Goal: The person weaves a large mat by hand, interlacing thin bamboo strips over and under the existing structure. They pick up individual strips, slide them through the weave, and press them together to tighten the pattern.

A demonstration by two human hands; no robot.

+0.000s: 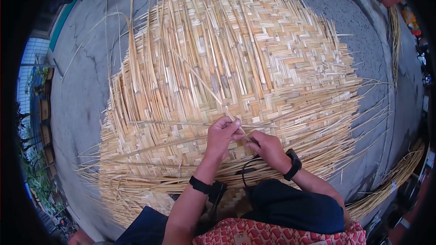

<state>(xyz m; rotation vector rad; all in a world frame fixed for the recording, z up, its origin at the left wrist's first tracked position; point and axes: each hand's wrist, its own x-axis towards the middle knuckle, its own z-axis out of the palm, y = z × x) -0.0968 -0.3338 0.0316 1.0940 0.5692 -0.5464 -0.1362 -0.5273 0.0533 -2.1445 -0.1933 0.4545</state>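
Where the two hands meet near the picture's centre, a thin bamboo strip (213,93) runs up toward eleven o'clock across the woven bamboo mat (254,54). The left hand (223,132) has its grip pinched shut on the lower end of that strip, thumb against fingertips. Just beside it at three o'clock, the right hand (267,147) presses down on the weave, its fingers curled closed on the same strip's end, knuckles up. Both wrists carry black bands. Loose strip ends fan out from the mat's edges at nine and three o'clock. The mat lies flat on grey concrete floor (77,90). At four o'clock, a bundle of bamboo strips (390,181) lies apart on the floor.
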